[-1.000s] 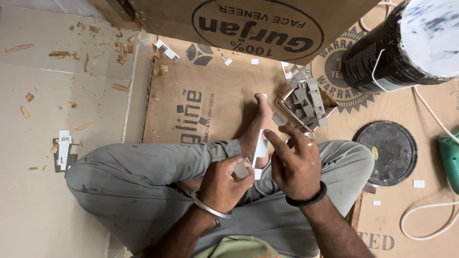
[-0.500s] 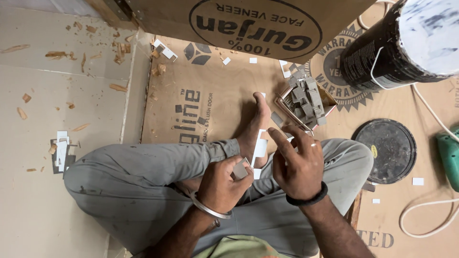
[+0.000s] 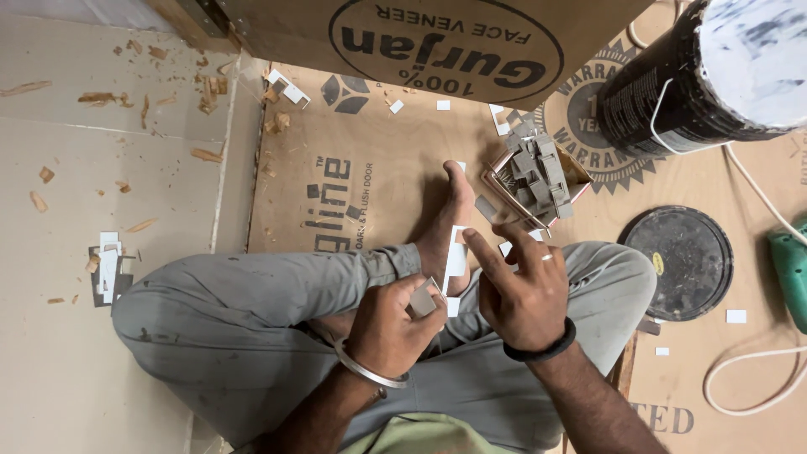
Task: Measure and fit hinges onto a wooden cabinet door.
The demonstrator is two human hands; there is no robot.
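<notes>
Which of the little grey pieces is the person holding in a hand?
The small grey piece pinched in the left hand. All the other grey pieces sit heaped in the open box on the floor beyond the right hand.

The pile of small metal pieces [image 3: 538,172] lay on the plywood sheet [image 3: 378,168], just beyond the foot [image 3: 454,210]. The bucket [image 3: 698,76] stood behind the round lid [image 3: 685,261], right of the pile.

1 head-worn view, straight down, close over lap and floor
</notes>
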